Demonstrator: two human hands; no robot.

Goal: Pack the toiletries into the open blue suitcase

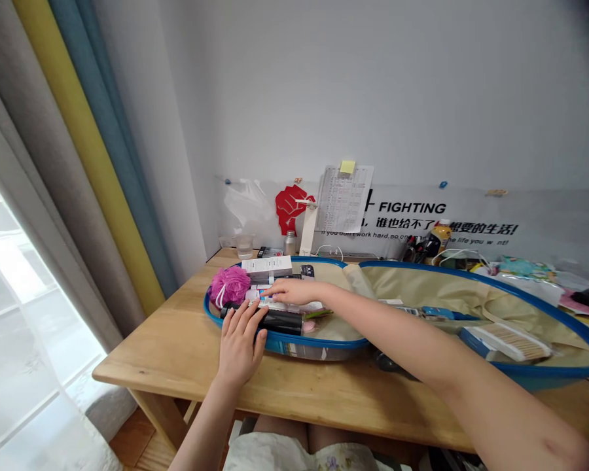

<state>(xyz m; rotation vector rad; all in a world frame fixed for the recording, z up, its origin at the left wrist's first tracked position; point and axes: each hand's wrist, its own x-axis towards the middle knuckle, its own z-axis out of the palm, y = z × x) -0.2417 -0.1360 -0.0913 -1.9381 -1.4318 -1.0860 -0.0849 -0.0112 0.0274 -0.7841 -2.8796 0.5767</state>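
The left hand [243, 343] is laid open, fingers loosely spread, over the left end of a black cylinder [287, 322] below the frame's centre, its forearm [210, 412] angled up from the bottom edge. The right arm [397, 333] is stretched from the lower right corner across an open blue-rimmed case [319, 341] on the wooden bench [167, 347], the right hand [294, 292] held palm-down over small packages [254, 295] near a pink mesh puff [232, 285]; whether anything is gripped there cannot be told.
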